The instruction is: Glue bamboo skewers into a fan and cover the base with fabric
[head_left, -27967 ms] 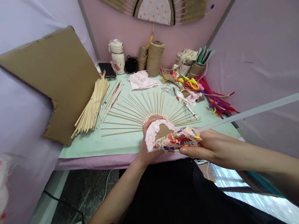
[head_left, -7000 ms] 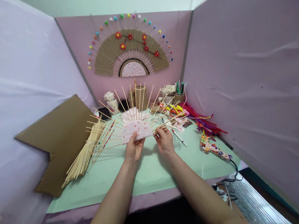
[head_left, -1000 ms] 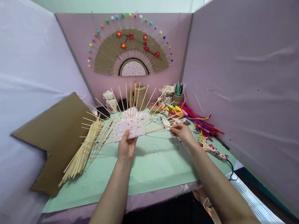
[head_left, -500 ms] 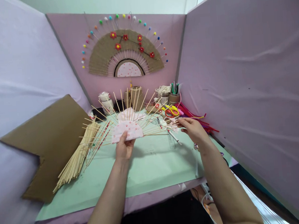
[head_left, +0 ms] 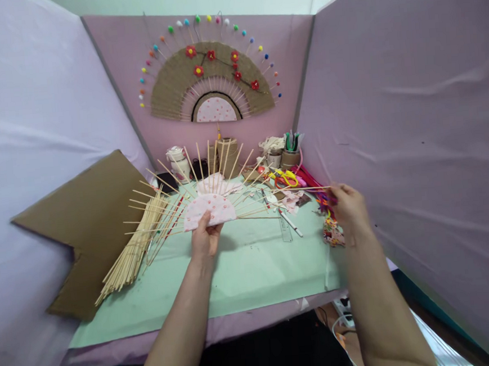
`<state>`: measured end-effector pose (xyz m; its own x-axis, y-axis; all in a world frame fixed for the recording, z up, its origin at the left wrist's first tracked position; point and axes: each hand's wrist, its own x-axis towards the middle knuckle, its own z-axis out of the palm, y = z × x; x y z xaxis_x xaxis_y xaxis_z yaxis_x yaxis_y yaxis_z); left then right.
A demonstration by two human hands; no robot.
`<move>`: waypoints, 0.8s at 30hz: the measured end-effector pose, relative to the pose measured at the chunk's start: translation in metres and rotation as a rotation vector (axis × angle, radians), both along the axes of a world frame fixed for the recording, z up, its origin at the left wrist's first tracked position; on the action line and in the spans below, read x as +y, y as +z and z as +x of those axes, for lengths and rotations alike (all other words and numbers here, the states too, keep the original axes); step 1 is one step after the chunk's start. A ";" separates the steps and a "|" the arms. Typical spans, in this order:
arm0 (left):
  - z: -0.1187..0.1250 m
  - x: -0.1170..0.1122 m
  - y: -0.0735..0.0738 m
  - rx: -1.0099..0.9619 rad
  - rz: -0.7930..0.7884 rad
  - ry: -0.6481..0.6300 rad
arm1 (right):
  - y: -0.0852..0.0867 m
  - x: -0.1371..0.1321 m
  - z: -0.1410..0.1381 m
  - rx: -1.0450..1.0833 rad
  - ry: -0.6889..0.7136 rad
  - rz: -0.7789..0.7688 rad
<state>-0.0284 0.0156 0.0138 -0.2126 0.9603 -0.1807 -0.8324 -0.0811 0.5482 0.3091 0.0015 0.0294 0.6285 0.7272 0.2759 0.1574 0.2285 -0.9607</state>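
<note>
My left hand point(head_left: 205, 239) grips the lower edge of a half-round fan base point(head_left: 212, 209), covered in white cloth with pink dots, thumb on its front. Thin bamboo sticks point(head_left: 199, 158) spread out from its curved edge like rays. Off to the right, my right hand point(head_left: 348, 206) pinches the end of one long bamboo stick point(head_left: 304, 188), which points left toward the fan's right-hand sticks. Whether that stick's far end touches the fan cannot be made out among the other sticks. A finished fan point(head_left: 169, 90) with red flowers and pom-pom tips hangs on the back wall.
A bundle of bamboo sticks point(head_left: 127, 254) lies at left beside a brown cardboard sheet point(head_left: 73, 219). Twine spools point(head_left: 228, 156), a white jar point(head_left: 179, 164) and yellow-handled scissors point(head_left: 286, 178) are at the back. A white pen point(head_left: 290, 224) and clear ruler point(head_left: 285, 229) lie right of centre.
My right hand has moved right, away from the fan's stick tips, with a bamboo stick in its fingers. My left hand still holds the fan base in nearly the same place.
</note>
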 end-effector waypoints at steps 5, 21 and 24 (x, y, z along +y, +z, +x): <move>0.000 -0.001 0.003 -0.014 0.010 -0.001 | -0.003 0.010 0.022 0.032 -0.209 -0.035; 0.000 -0.001 0.002 -0.048 0.024 -0.020 | -0.039 0.016 -0.089 -0.547 0.043 -0.353; 0.001 -0.002 0.002 -0.046 0.019 -0.018 | -0.018 -0.021 -0.091 -0.694 0.081 -0.351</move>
<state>-0.0278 0.0140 0.0163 -0.1875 0.9671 -0.1718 -0.8579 -0.0761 0.5081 0.2183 -0.0200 0.0117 0.3378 0.8808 0.3316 0.7445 -0.0345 -0.6668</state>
